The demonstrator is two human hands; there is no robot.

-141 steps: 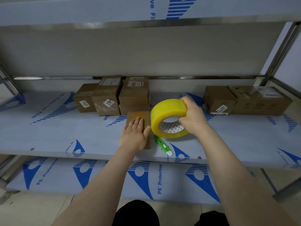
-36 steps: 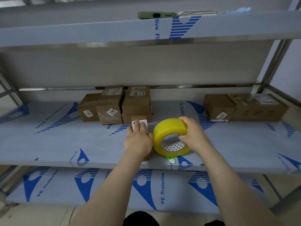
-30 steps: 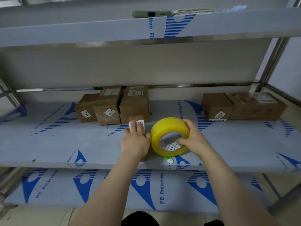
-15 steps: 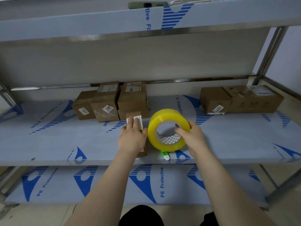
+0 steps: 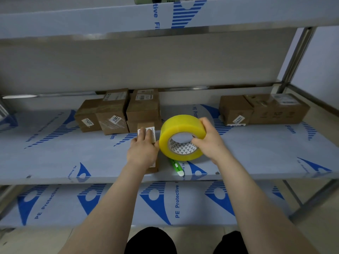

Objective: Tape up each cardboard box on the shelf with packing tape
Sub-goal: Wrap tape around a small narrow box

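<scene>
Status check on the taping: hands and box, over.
Left hand flat on small box. Right hand grips tape roll, just right of it. Green cutter on shelf below the roll, apart from the box.

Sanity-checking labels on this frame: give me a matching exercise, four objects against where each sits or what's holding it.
Things:
1. tape roll
2. green cutter
3. small box
4. box marked 1107

States:
A. lying loose near the front edge of the shelf
B. gripped by the right hand
C. under the flat fingers of the left hand
D. in the rear left cluster, untouched

Pairs: 1-B, 2-A, 3-C, 4-D
</scene>
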